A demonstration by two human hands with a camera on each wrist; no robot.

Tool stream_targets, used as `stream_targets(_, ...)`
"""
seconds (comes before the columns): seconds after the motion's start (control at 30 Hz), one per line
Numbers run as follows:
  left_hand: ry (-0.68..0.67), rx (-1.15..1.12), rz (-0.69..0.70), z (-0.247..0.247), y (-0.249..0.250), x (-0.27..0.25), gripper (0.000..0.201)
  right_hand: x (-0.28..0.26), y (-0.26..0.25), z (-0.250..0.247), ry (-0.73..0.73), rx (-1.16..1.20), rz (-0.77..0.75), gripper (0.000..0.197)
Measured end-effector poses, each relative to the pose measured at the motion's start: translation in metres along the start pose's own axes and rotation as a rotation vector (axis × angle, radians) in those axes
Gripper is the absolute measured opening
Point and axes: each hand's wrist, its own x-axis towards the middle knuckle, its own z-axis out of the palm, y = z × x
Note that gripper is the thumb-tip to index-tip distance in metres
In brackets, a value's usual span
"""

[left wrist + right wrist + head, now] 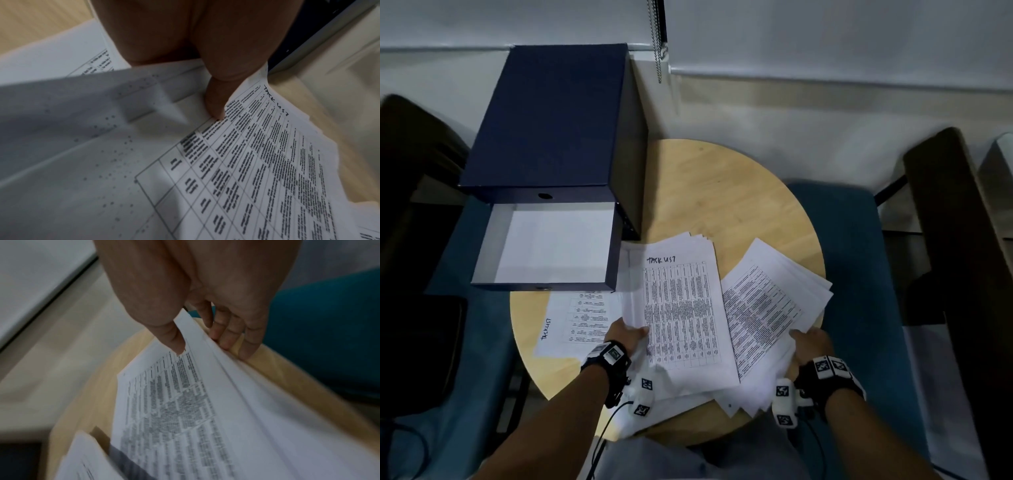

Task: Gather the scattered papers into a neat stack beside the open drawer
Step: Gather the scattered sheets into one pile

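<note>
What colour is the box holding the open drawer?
Dark navy blue box, with a pale drawer interior; clearest in the head view.

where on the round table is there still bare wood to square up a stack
The far half of the round table is bare wood, bordered by the dark blue file box on its left and the papers nearer you. A narrow bare strip shows at the near left rim, below the lone sheet. The near middle and right are crowded with papers.

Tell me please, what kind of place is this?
Probably an office or study corner: printed table sheets spread on a small round wooden table, a dark blue file box with an open drawer, and teal chairs.
</note>
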Motion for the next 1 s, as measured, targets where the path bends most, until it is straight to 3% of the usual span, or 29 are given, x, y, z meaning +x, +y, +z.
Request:
stream_targets(0.23,0.006,0.016,0.005,0.001,-0.009,0.011,0.053,-0.007,-0.014,0.008,-0.067,0.278,0.046,0.038)
stream_targets(0.43,0.011,-0.003,0.047,0.002,-0.007,0.006,0.040,-0.011,-0.012,0.022,-0.126,0.161,-0.076,0.035)
stream_targets(0.57,0.021,-0.018,0.081,0.003,-0.009,0.008,0.043,-0.021,-0.015,0.028,-0.168,0.006,-0.149,0.033)
stream_targets(0.67,0.016,-0.026,0.089,0.003,-0.009,0.011,0.044,-0.021,-0.028,0.021,-0.116,-0.107,-0.174,0.030)
stream_targets(0.77,0.010,-0.031,0.094,0.002,-0.009,0.013,0.044,-0.025,-0.053,-0.001,0.046,-0.200,-0.226,0.027)
stream_targets(0.9,-0.003,-0.023,0.100,0.001,-0.011,0.014,0.044,-0.022,-0.081,-0.032,0.184,-0.103,-0.391,0.032)
stream_targets(1.0,-0.018,-0.021,0.102,0.000,-0.011,0.013,0.042,-0.018,-0.094,-0.046,0.188,0.000,-0.501,0.033)
